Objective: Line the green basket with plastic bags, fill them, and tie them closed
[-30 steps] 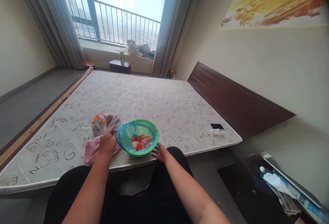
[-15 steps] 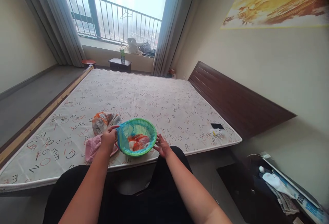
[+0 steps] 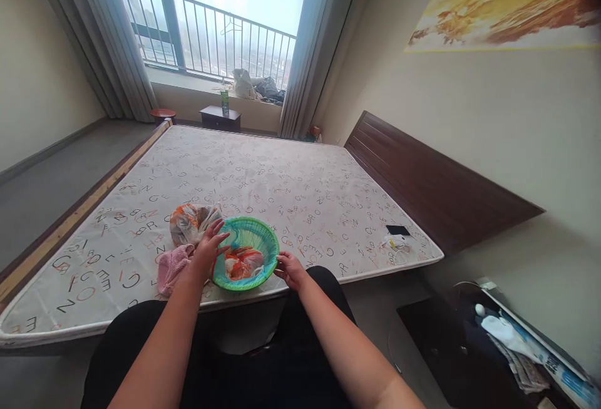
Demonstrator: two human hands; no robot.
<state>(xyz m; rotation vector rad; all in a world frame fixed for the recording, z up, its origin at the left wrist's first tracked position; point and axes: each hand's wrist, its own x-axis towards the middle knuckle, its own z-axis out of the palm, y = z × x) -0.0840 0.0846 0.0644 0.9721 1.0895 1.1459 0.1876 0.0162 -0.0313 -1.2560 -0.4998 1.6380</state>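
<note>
Head view: the left hand [image 3: 205,253] was open, fingers spread over the left rim of a green basket [image 3: 248,221], gripping nothing. The right hand [image 3: 290,271] lay loosely open at the basket's right rim, also not gripping. The basket sat on a lettered mattress [image 3: 277,174] near its edge, holding an orange-and-white plastic bundle [image 3: 241,264]. Just left of it lay a stuffed plastic bag [image 3: 190,224] and a pink towel [image 3: 171,268].

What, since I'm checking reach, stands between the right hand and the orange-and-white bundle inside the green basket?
Only the basket's green rim: the right hand is just outside it, the orange-and-white bundle inside.
</note>
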